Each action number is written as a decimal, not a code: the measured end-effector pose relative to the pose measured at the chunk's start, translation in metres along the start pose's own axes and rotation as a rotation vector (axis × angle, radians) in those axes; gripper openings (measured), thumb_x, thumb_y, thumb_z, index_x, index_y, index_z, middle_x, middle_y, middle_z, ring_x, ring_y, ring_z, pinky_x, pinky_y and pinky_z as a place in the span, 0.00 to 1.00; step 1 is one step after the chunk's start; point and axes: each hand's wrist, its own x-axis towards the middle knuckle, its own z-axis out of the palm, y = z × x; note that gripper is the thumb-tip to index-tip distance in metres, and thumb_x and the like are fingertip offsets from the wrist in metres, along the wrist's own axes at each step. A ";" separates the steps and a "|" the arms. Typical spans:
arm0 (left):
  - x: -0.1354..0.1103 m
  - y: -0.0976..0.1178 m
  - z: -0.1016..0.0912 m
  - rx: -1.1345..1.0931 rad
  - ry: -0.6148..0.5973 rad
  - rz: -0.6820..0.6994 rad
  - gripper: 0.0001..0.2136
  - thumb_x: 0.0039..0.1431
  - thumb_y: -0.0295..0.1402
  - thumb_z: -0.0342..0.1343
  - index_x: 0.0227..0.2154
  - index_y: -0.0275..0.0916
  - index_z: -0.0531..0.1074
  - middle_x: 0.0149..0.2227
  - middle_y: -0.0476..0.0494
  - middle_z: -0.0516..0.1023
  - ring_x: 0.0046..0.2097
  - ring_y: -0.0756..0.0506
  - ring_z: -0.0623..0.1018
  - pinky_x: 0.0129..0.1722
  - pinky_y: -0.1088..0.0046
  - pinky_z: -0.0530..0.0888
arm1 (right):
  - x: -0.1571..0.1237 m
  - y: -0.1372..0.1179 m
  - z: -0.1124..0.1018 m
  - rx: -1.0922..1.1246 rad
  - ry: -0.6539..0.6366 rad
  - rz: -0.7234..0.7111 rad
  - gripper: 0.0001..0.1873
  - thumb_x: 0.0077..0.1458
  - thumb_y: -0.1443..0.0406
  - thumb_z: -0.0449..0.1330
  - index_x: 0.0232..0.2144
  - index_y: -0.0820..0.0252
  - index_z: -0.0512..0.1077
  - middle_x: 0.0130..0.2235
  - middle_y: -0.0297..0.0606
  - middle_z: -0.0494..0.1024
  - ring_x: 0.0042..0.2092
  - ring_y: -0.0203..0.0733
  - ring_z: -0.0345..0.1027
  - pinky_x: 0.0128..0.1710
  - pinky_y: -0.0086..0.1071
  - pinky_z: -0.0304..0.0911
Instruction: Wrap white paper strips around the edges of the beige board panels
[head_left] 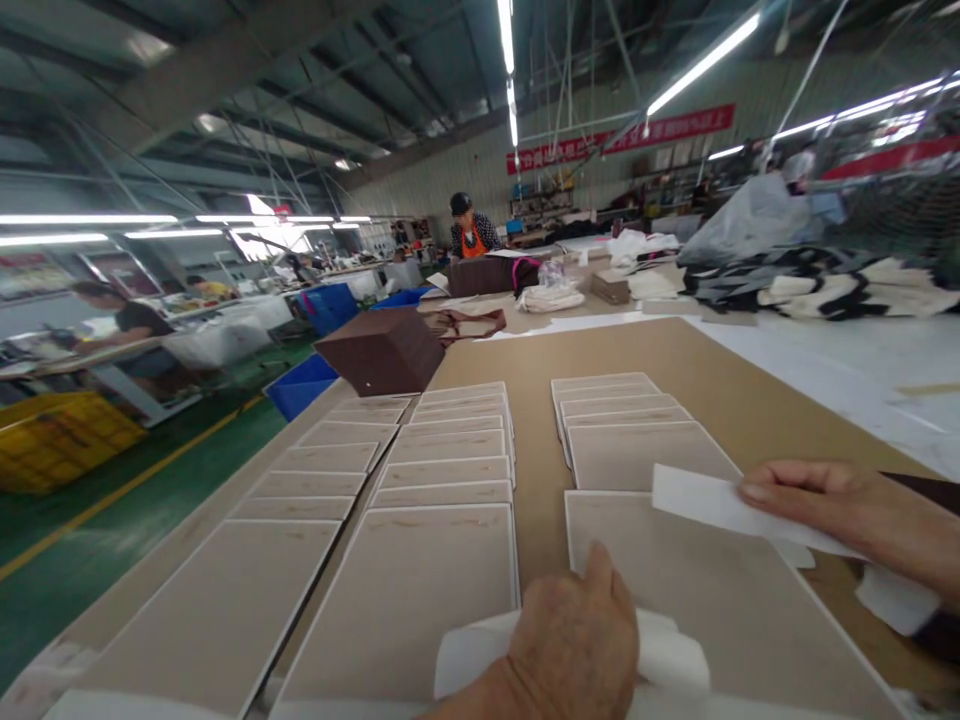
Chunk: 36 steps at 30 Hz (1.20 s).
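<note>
At the lower middle, my left hand [577,645] is closed over curled white strips [675,655] that stick out on both sides of it. Its fingertips point at a beige panel with white edges [622,535]. On the right, my right hand [847,505] pinches a flat white strip [694,495] between thumb and fingers. This strip lies over or just above the same panel; contact is unclear. Another white piece [896,598] hangs below my right wrist. Left of my hands, a row of overlapping beige panels [442,560] runs away from me.
A further row of panels [225,590] lies at the left table edge. Beyond stands a dark brown stack [386,350]. Blue bins [300,385] and a yellow bin [64,435] are on the floor. A person in an orange apron [474,238] stands at the far end, near piled fabric [817,290].
</note>
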 end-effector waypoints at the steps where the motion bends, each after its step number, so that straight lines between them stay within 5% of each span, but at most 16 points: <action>1: 0.003 0.000 0.005 0.025 0.015 -0.008 0.18 0.66 0.27 0.40 0.55 0.28 0.65 0.59 0.26 0.65 0.39 0.36 0.81 0.30 0.58 0.82 | 0.004 -0.006 0.006 0.043 -0.133 0.014 0.27 0.48 0.38 0.56 0.27 0.53 0.76 0.28 0.39 0.78 0.26 0.40 0.69 0.24 0.31 0.60; 4: 0.010 -0.001 0.019 0.071 0.058 -0.015 0.21 0.66 0.27 0.40 0.60 0.25 0.59 0.63 0.25 0.60 0.39 0.38 0.81 0.29 0.59 0.83 | 0.019 -0.022 0.026 0.039 -0.311 -0.008 0.27 0.47 0.40 0.58 0.27 0.57 0.74 0.25 0.35 0.74 0.24 0.36 0.62 0.23 0.29 0.54; 10: 0.018 -0.004 0.033 0.085 0.138 -0.025 0.19 0.67 0.28 0.41 0.57 0.29 0.64 0.59 0.29 0.66 0.33 0.41 0.81 0.24 0.64 0.81 | 0.042 -0.045 0.055 -0.098 -0.377 -0.122 0.23 0.47 0.46 0.58 0.23 0.60 0.69 0.22 0.30 0.64 0.24 0.33 0.50 0.24 0.30 0.44; 19: 0.021 -0.005 0.033 -0.052 0.132 -0.078 0.17 0.65 0.28 0.45 0.55 0.31 0.65 0.54 0.31 0.70 0.33 0.41 0.81 0.24 0.62 0.81 | 0.050 -0.052 0.072 -0.270 -0.383 -0.141 0.18 0.49 0.51 0.55 0.23 0.60 0.69 0.21 0.30 0.63 0.25 0.35 0.51 0.25 0.32 0.45; 28: 0.024 -0.003 0.018 -0.094 0.002 -0.153 0.19 0.64 0.28 0.47 0.57 0.33 0.64 0.68 0.23 0.46 0.38 0.37 0.82 0.31 0.60 0.83 | 0.054 -0.054 0.072 -0.313 -0.371 -0.159 0.17 0.48 0.52 0.57 0.21 0.60 0.70 0.20 0.31 0.63 0.24 0.36 0.52 0.25 0.32 0.46; 36: 0.027 -0.006 0.017 -0.109 -0.050 -0.122 0.19 0.62 0.29 0.49 0.56 0.33 0.63 0.68 0.19 0.42 0.38 0.36 0.82 0.30 0.58 0.82 | 0.058 -0.052 0.072 -0.379 -0.369 -0.164 0.17 0.48 0.53 0.55 0.21 0.60 0.69 0.20 0.31 0.64 0.24 0.36 0.54 0.25 0.32 0.47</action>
